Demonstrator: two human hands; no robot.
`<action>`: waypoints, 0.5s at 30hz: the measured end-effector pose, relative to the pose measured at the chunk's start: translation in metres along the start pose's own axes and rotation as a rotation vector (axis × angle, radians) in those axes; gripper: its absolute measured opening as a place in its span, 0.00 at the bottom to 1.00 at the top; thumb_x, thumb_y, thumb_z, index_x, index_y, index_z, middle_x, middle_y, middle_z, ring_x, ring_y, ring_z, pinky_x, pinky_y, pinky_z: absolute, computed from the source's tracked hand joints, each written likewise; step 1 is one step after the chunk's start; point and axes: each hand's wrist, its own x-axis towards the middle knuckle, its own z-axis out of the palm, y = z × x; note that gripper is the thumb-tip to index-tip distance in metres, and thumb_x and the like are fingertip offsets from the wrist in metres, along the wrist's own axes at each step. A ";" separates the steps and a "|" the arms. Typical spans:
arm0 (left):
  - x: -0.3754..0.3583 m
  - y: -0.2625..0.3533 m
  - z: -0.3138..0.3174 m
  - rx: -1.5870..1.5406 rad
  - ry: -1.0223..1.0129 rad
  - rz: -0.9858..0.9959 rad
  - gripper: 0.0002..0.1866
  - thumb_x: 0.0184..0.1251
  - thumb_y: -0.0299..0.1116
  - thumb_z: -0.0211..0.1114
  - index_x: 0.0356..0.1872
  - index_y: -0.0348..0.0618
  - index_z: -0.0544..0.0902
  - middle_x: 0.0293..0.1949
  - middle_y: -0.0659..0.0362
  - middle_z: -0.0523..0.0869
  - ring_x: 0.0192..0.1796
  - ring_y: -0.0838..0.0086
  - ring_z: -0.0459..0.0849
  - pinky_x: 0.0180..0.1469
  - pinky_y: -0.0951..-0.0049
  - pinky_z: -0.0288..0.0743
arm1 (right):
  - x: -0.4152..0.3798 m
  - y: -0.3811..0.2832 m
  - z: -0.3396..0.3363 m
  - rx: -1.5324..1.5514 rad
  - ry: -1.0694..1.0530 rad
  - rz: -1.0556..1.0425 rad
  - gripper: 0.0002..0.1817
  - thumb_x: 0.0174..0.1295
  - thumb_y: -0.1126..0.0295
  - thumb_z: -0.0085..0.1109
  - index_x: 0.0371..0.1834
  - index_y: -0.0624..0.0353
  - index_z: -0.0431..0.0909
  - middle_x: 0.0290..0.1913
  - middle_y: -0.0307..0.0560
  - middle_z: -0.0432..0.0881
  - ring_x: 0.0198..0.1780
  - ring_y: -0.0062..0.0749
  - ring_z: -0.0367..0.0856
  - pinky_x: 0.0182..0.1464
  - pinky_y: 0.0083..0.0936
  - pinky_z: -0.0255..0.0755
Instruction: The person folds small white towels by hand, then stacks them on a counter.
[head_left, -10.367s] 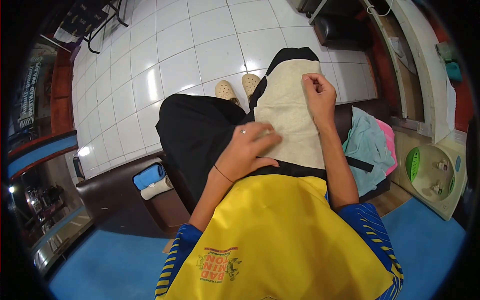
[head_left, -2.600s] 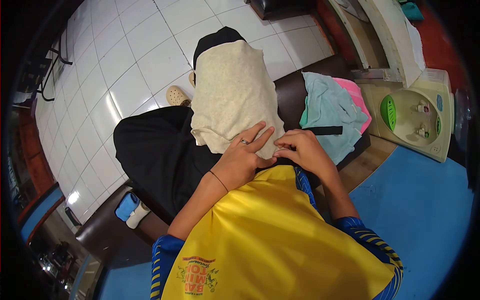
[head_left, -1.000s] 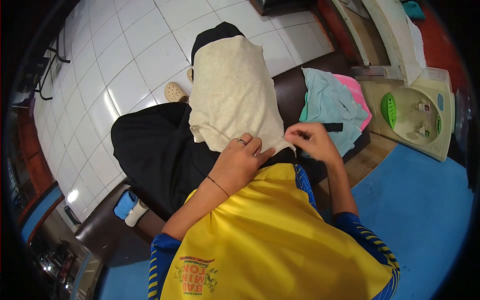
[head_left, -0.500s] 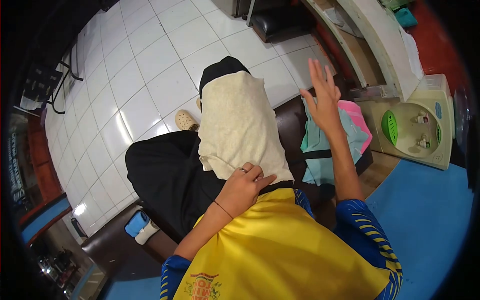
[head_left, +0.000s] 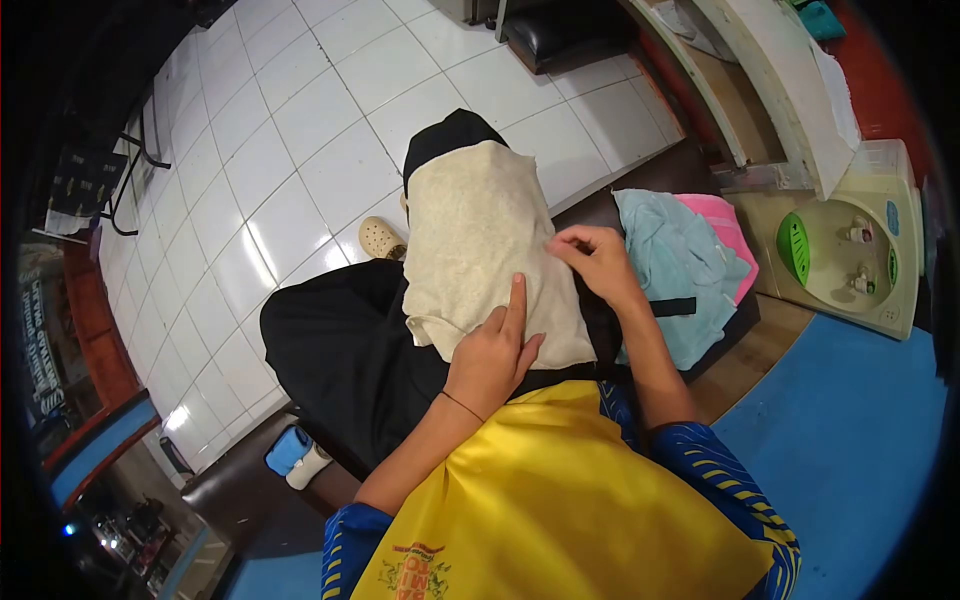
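A cream cloth [head_left: 475, 215] lies spread over my thigh on black trousers [head_left: 330, 320]. My left hand [head_left: 495, 350] rests on the lower part of the cloth, its index finger stretched out and pointing up along the fabric. At the cloth's right edge is my right hand [head_left: 592, 258], fingers bent with thumb and index close together; whether anything is between them is too small to tell. Right of that hand, light blue clothing [head_left: 680, 260] and a pink garment [head_left: 722, 235] lie in a pile on the dark seat.
A beige water dispenser [head_left: 850, 250] with a green grille stands at the right, beside a blue surface [head_left: 830, 420]. A tan clog [head_left: 380, 238] is on the white tiled floor [head_left: 340, 130]. Blue and white items [head_left: 296, 456] lie on the brown seat at lower left.
My right hand has come down and left from above the clothing pile to the cloth's edge, its fingers drawing in. My left index finger has stretched out upward on the cloth.
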 end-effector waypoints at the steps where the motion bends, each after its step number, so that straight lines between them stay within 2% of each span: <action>1: -0.001 -0.001 0.000 0.003 0.003 -0.006 0.42 0.65 0.33 0.68 0.77 0.37 0.56 0.27 0.52 0.79 0.26 0.59 0.80 0.32 0.64 0.76 | 0.003 0.005 -0.001 0.048 0.088 -0.051 0.10 0.64 0.70 0.66 0.40 0.67 0.86 0.33 0.39 0.87 0.36 0.18 0.81 0.41 0.18 0.75; 2: -0.001 -0.002 0.000 0.004 0.007 0.008 0.42 0.65 0.33 0.68 0.77 0.37 0.56 0.27 0.52 0.78 0.26 0.59 0.80 0.32 0.64 0.76 | 0.006 0.006 -0.004 0.096 0.175 -0.101 0.09 0.65 0.70 0.65 0.38 0.66 0.86 0.33 0.37 0.86 0.35 0.17 0.80 0.40 0.18 0.74; 3: -0.002 -0.003 0.000 0.004 0.012 0.024 0.42 0.65 0.33 0.69 0.77 0.38 0.56 0.27 0.53 0.78 0.26 0.59 0.80 0.32 0.64 0.77 | 0.010 0.007 -0.007 0.023 0.320 -0.152 0.10 0.65 0.68 0.63 0.36 0.65 0.85 0.28 0.41 0.85 0.31 0.19 0.80 0.36 0.20 0.73; 7: -0.002 -0.002 -0.001 -0.026 0.010 0.014 0.43 0.64 0.34 0.70 0.77 0.38 0.57 0.28 0.52 0.78 0.27 0.59 0.80 0.33 0.64 0.77 | 0.015 -0.007 -0.028 0.004 0.449 -0.101 0.10 0.67 0.68 0.61 0.37 0.66 0.84 0.27 0.39 0.84 0.32 0.19 0.80 0.37 0.19 0.72; 9: -0.001 -0.003 -0.001 -0.036 0.007 0.008 0.43 0.64 0.34 0.70 0.77 0.38 0.57 0.28 0.53 0.78 0.27 0.59 0.80 0.33 0.64 0.76 | 0.011 -0.017 -0.029 0.016 0.268 -0.159 0.10 0.70 0.70 0.59 0.39 0.68 0.83 0.34 0.37 0.83 0.37 0.18 0.79 0.43 0.17 0.74; 10: -0.001 -0.003 -0.001 -0.037 0.008 0.009 0.43 0.64 0.34 0.70 0.77 0.38 0.57 0.28 0.53 0.78 0.27 0.59 0.80 0.33 0.64 0.76 | 0.006 -0.022 -0.024 0.007 0.196 -0.210 0.08 0.69 0.72 0.59 0.41 0.67 0.83 0.35 0.38 0.84 0.39 0.18 0.79 0.44 0.18 0.74; 12: -0.001 -0.004 -0.001 -0.039 0.013 0.020 0.43 0.64 0.34 0.70 0.77 0.38 0.57 0.27 0.53 0.78 0.27 0.59 0.80 0.33 0.64 0.76 | -0.003 -0.037 -0.008 0.067 0.048 -0.203 0.08 0.65 0.74 0.64 0.44 0.66 0.83 0.35 0.39 0.84 0.38 0.19 0.79 0.43 0.18 0.74; 13: -0.001 -0.004 -0.001 -0.039 0.015 0.018 0.43 0.64 0.34 0.70 0.77 0.38 0.57 0.27 0.53 0.78 0.27 0.59 0.80 0.33 0.64 0.76 | -0.007 -0.045 -0.001 -0.010 -0.007 -0.262 0.09 0.61 0.74 0.67 0.43 0.65 0.84 0.34 0.41 0.84 0.36 0.19 0.79 0.41 0.18 0.73; 15: -0.001 -0.004 -0.001 -0.047 0.017 0.021 0.43 0.64 0.34 0.70 0.77 0.38 0.57 0.27 0.53 0.77 0.27 0.59 0.79 0.33 0.64 0.76 | -0.010 -0.055 0.010 -0.121 0.019 -0.213 0.10 0.58 0.75 0.69 0.42 0.64 0.84 0.32 0.42 0.83 0.33 0.20 0.79 0.38 0.18 0.73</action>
